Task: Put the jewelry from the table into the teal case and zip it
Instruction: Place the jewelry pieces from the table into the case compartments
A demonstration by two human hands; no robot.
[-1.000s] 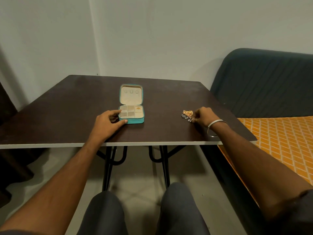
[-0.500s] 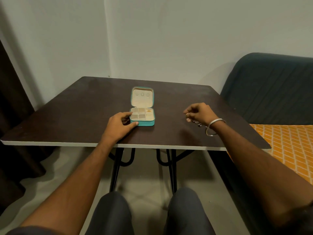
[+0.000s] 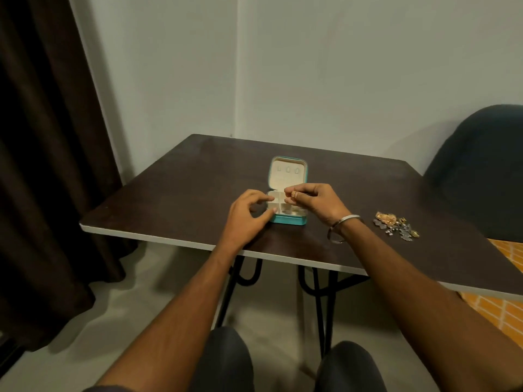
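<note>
The teal case (image 3: 288, 220) lies open on the dark table (image 3: 175, 193), its cream lid (image 3: 288, 174) flat behind the compartments. My right hand (image 3: 317, 200) hovers over the case and pinches a small gold piece of jewelry (image 3: 293, 194) between thumb and fingers. My left hand (image 3: 249, 215) grips the case's left side, thumb at the front left corner and a finger on the rim. A pile of gold and silver jewelry (image 3: 396, 224) lies on the table to the right.
A dark curtain (image 3: 48, 165) hangs at the left. A dark blue chair back (image 3: 481, 171) stands beyond the table's right side, with an orange patterned cushion (image 3: 506, 306) below it. The table's pale front edge (image 3: 169, 239) runs close to my knees.
My right hand has moved left from the jewelry pile to above the case, carrying a gold piece. My left hand has stayed at the case. The camera has turned left.
</note>
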